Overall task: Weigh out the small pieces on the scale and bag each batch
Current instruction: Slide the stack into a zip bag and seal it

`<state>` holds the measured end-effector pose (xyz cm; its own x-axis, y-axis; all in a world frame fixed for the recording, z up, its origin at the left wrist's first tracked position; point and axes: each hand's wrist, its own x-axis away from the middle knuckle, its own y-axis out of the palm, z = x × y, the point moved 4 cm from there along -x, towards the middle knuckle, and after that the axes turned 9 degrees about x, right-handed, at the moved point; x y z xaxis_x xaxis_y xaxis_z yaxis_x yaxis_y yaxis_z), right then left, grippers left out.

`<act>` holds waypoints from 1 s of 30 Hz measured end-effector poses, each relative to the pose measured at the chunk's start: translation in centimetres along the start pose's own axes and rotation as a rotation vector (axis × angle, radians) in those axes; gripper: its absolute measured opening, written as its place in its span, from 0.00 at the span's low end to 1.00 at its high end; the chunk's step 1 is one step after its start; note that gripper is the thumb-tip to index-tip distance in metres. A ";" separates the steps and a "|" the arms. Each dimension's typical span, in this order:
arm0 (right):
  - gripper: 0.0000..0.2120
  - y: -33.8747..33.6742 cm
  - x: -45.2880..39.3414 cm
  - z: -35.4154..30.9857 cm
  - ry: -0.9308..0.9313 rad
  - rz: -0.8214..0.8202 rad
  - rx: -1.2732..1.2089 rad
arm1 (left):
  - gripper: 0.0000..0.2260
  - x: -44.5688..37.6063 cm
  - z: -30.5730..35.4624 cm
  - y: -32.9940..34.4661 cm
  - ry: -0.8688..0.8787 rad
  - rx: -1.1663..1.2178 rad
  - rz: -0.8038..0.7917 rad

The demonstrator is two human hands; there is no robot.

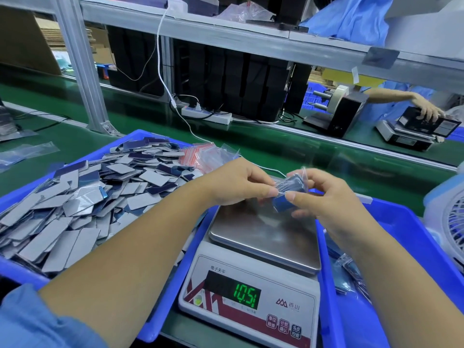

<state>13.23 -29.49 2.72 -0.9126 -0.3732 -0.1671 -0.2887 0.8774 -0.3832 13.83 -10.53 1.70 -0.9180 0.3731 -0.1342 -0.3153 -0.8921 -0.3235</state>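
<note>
We see the green surface [75, 144] stretching out beyond our fingers, and on it, to the left of them, a blue tray [160, 320] heaped with small flat grey and dark blue pieces [82, 197]. A second blue tray [391, 247] sits to the right of our right hand and holds a few filled bags [351, 275]. Directly below our fingers stands the scale [253, 280], its steel pan bare and its green display reading 10.5. A loose pile of empty bags [203, 156] with red strips lies just beyond our left hand. Our left hand [238, 184] and right hand [324, 199] meet above the pan, both pinching one small clear bag [291, 190] holding a stack of blue pieces, thumbs and forefingers closed on its edges.
</note>
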 end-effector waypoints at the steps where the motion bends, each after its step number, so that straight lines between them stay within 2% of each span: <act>1: 0.11 0.2 0.0 0.0 0.004 -0.010 0.040 | 0.06 -0.1 -0.1 -0.1 -0.003 0.009 0.018; 4: 0.07 0.3 0.0 0.1 0.019 0.004 0.038 | 0.06 0.0 0.0 0.0 0.016 0.020 0.031; 9: 0.08 0.7 0.1 0.5 0.057 -0.004 -0.031 | 0.11 0.1 0.4 1.0 0.074 -0.049 0.010; 14: 0.12 -0.4 -0.4 0.8 0.010 0.086 0.455 | 0.09 0.1 0.6 0.9 0.088 -0.152 0.040; 18: 0.12 -0.2 -0.2 0.7 -0.010 0.018 0.654 | 0.09 0.1 -0.1 1.0 -0.008 -0.306 -0.008; 23: 0.11 -0.2 0.0 0.3 -0.043 -0.001 0.701 | 0.12 0.2 0.1 1.3 -0.020 -0.357 -0.093; 27: 0.13 0.8 0.1 0.1 -0.117 -0.138 0.814 | 0.10 0.2 0.0 1.2 -0.043 -0.362 -0.122; 30: 0.16 0.9 0.0 0.3 -0.133 -0.171 0.859 | 0.08 0.0 -0.2 1.3 -0.053 -0.364 -0.115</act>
<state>13.06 -28.83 2.10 -0.8202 -0.5573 -0.1293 -0.0514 0.2968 -0.9535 13.44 -11.64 1.09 -0.8956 0.4436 -0.0322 -0.3198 -0.6926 -0.6465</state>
